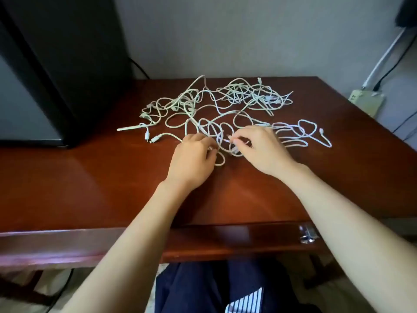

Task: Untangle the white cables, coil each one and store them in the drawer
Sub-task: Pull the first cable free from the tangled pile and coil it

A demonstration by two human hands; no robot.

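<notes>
- A big messy pile of white cables (246, 96) lies on a red-brown wooden table (90, 177); the pile spreads from the middle of the table out to the far edge by the grey wall (225, 30)
- The cables loop over and under each other; none of them is coiled; none is in the drawer
- Two loose plug ends (153, 138) stick out on the left side of the pile, flat on the table; one long loop (325, 141) runs out on the right side
- The left hand (194, 157) is at the near edge of the pile; its fingers are curled down round a few strands; a small loop of cable pokes out just beside its thumb
- The right hand (264, 147) is close beside it, on the same near edge; its thumb and first finger pinch one thin strand; its other fingers are bent over the cables below
- The two hands are near but do not touch; a knot of loops sits between them
- The drawer (225, 240) is under the near edge of the table; a shiny handle (308, 233) is on its right part; I cannot tell if it is pulled out a bit
- A big black box (67, 53) stands on the left of the table, well apart from the cables
- A pale power strip (366, 101) sits past the right edge of the table, with a white cord and a black cord going up from it
- Dark blue trousers (198, 290) show below the table
</notes>
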